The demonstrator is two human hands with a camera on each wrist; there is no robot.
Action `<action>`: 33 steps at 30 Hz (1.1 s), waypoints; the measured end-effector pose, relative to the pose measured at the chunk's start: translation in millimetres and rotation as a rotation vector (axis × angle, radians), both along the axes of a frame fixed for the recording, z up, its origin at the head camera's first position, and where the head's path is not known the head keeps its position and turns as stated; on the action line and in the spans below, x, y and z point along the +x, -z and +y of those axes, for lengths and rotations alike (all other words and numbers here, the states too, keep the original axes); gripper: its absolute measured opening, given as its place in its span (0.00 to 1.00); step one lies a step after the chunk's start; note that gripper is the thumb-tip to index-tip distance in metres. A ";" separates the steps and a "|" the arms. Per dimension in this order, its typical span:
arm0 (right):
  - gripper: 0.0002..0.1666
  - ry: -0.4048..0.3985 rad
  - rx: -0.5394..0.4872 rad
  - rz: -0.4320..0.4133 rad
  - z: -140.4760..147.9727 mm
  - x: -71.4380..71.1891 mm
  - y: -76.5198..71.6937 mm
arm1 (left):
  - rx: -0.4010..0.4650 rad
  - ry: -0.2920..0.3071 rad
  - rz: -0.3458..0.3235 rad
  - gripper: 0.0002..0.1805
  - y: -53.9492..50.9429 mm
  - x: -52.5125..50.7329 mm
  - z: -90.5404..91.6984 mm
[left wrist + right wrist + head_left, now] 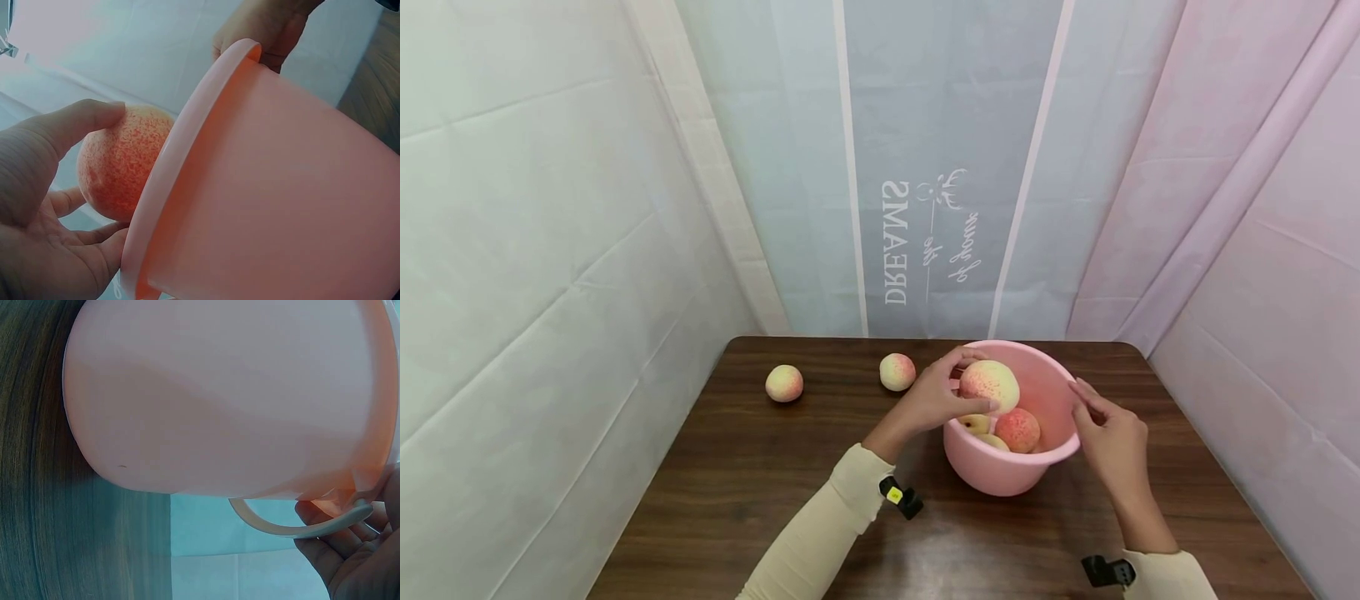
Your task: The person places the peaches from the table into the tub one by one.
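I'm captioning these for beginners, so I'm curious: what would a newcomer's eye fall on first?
Probably the pink bucket on the right of the dark table, where the left hand holds a speckled peach at its mouth and the right hand is at its right rim. Next, a loose peach at far left and a second peach nearer the bucket, then white sideways lettering on the backdrop.

A bucket [1000, 475] is standing on a table [737, 492], right of its middle, with several fruits [1018, 430] lying inside. The left hand [934, 395] is holding a peach [992, 385] over it; the right hand [1114, 440] is touching its right side. Leftward, a second peach [897, 372] is lying near the bucket — a third peach [784, 383] farther left. Behind, a curtain [947, 108] is hanging.
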State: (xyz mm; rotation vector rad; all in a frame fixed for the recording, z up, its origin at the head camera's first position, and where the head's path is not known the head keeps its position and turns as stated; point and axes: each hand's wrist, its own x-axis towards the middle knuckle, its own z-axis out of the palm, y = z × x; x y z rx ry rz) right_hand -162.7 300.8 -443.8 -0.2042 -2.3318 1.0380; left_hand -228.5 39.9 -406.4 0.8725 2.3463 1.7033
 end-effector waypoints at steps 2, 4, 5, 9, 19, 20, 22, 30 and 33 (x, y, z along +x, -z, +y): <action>0.17 -0.001 -0.002 -0.004 0.6 0.7 0.7 | -0.006 0.000 0.003 0.37 0.5 1.0 0.8; 0.17 0.000 -0.004 -0.010 1.2 1.2 1.9 | -0.016 -0.003 0.005 0.37 1.2 2.1 1.4; 0.17 0.000 -0.005 -0.010 1.6 1.4 2.5 | -0.018 -0.003 0.006 0.37 1.6 2.5 1.5; 0.17 0.003 -0.007 -0.008 2.8 1.9 4.8 | 0.003 0.009 0.004 0.35 3.8 4.4 1.7; 0.17 0.015 -0.003 -0.009 5.7 3.5 9.0 | 0.088 0.014 -0.041 0.35 6.8 7.6 1.3; 0.17 0.014 -0.003 -0.008 6.0 3.7 9.3 | 0.093 0.014 -0.043 0.35 7.3 7.8 1.2; 0.18 0.008 -0.005 -0.007 6.5 4.3 9.8 | 0.098 0.014 -0.046 0.34 8.6 8.2 1.1; 0.18 0.007 -0.013 -0.018 9.4 6.3 12.7 | 0.120 0.013 -0.050 0.32 12.0 10.6 0.7; 0.18 0.006 -0.014 -0.015 10.6 6.9 14.2 | 0.132 0.013 -0.045 0.32 12.3 11.3 0.1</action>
